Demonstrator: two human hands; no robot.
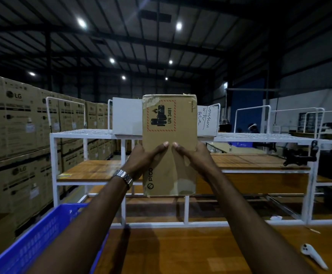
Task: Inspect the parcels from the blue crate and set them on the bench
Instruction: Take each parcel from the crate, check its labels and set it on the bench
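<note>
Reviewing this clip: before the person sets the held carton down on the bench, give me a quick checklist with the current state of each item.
1. Grip: left hand and right hand both hold the cardboard parcel, thumbs on the near face: ok.
2. Parcel off the bench, held upright in the air: ok.
3. Near face checked: battery hazard label reads UN 3481, torn tape at the top corner: not ok.
4. Far face inspected: cannot tell.
5. Landing spot: bare wood in front, but a white controller lies at the right: ok if placed centre.
6. Blue crate at the left, apart from the landing spot: ok.
</note>
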